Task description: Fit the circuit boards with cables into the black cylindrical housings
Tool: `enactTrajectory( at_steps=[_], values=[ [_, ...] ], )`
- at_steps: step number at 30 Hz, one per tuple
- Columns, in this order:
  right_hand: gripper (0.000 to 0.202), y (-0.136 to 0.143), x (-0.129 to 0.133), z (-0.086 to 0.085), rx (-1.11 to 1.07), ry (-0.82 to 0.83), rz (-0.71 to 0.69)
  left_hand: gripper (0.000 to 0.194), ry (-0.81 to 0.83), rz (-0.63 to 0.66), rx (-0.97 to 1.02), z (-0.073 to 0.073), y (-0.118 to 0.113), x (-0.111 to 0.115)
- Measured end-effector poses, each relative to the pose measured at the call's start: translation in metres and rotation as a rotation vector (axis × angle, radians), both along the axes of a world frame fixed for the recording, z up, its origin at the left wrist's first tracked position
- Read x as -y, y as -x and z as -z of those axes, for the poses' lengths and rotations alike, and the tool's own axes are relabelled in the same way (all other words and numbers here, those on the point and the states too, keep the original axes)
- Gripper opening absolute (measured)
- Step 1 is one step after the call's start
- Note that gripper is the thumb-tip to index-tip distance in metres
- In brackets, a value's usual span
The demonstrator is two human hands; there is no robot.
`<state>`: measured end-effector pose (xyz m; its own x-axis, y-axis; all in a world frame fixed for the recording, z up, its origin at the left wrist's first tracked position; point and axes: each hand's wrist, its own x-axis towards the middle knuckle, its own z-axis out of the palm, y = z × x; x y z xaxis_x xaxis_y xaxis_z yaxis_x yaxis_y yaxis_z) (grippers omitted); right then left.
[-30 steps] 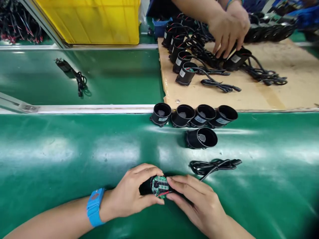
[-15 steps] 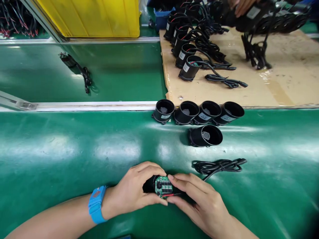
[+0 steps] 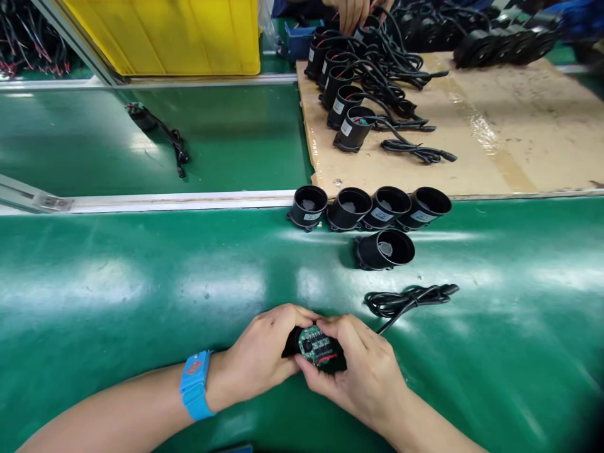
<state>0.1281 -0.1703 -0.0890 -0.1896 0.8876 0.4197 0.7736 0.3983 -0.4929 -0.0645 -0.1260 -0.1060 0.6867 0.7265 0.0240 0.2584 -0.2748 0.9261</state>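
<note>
My left hand [image 3: 268,349], with a blue band [image 3: 195,385] at the wrist, grips a black cylindrical housing [image 3: 290,343] lying on its side. At the mouth of the housing is a round green circuit board [image 3: 317,346] with dark components and a red wire. The thumb and fingers of my right hand [image 3: 356,365] pinch the edges of this board. How deep the board sits in the housing I cannot tell. A black cable coil [image 3: 408,302] lies beyond my right hand, its near end running behind my fingers.
Several open black cups [image 3: 348,211] stand in a row, with a tilted one [image 3: 384,250] nearer me. Wired cups [image 3: 353,129] stand on cardboard [image 3: 533,132], where another person's hand [image 3: 352,14] works. A yellow bin [image 3: 165,38] and a cabled part [image 3: 158,129] are at left.
My right fingers have shifted left and closed further around the board's edges, and the board looks more tilted. The other person's hand has moved left, leaving dark parts on the cardboard.
</note>
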Motion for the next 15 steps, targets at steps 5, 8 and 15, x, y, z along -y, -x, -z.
enactTrajectory(
  at_steps=[5,8,15],
  values=[
    [0.031,-0.002,0.002,0.004,-0.037,0.023,-0.005,0.052,-0.024,0.037,0.0,-0.005,-0.002,0.0],
    [0.042,-0.009,0.002,0.004,-0.076,0.088,-0.043,0.053,-0.017,0.044,-0.041,-0.007,-0.001,0.0],
    [0.076,-0.025,-0.007,0.003,-0.089,0.275,-0.199,0.084,0.02,0.002,-0.053,-0.002,0.004,-0.002]
  ],
)
